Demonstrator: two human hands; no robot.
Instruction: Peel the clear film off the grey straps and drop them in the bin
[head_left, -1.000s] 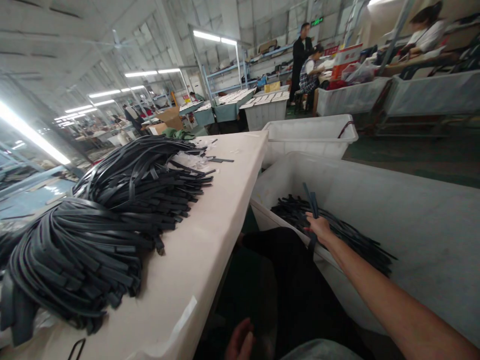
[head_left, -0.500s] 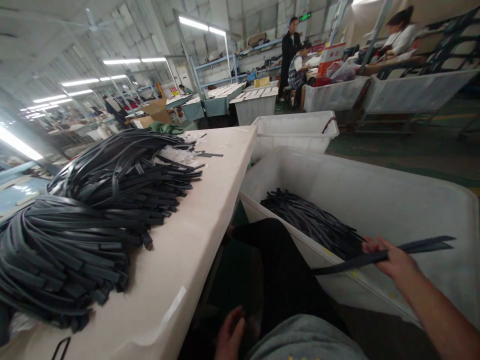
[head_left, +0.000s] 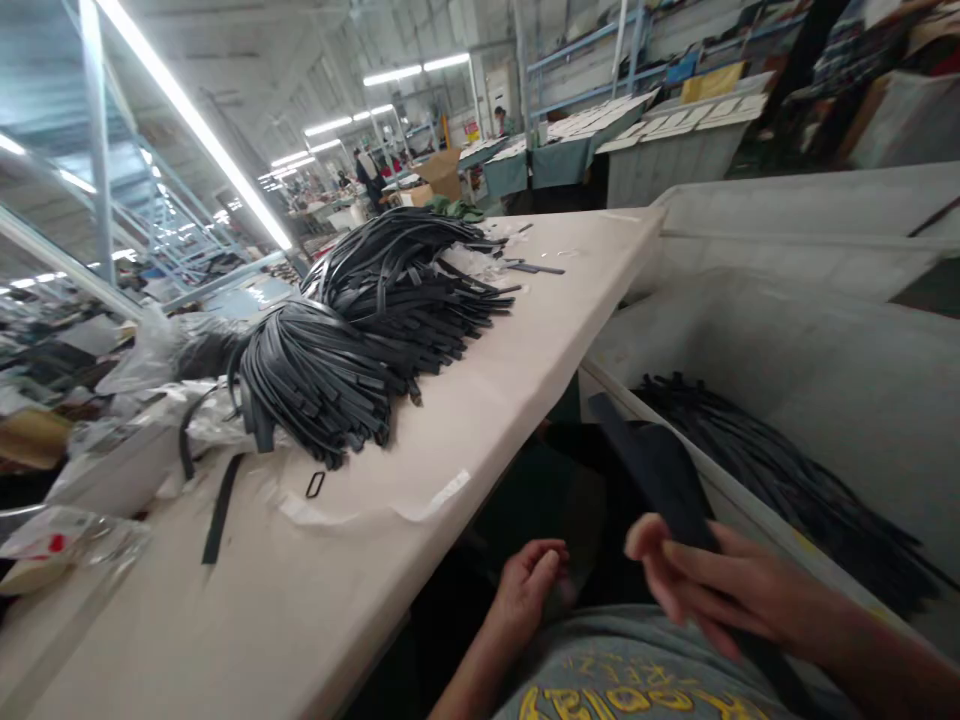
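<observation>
My right hand (head_left: 720,580) is closed around a dark strap (head_left: 667,480), blurred by motion. The strap looks folded or doubled, and it slants across my lap in front of my grey shirt. Close by, over my lap, my left hand (head_left: 529,580) has its fingers curled and the thumb pressed to them; whatever it may hold is hidden. On the table (head_left: 435,450) to the left lies a big pile of dark straps (head_left: 322,370). A small black rectangular ring (head_left: 315,485) and a single loose strap (head_left: 223,510) rest nearer to me.
To my right stands a white bin (head_left: 825,320) with a heap of straps (head_left: 772,460) inside; another white bin (head_left: 795,210) is behind it. Clear plastic bags (head_left: 82,540) lie at the table's left. Covered tables (head_left: 585,130) and shelves stand farther back.
My right hand has come from over the bin to my lap, bringing the strap along. My left hand stays low by my lap. The view has turned left.
</observation>
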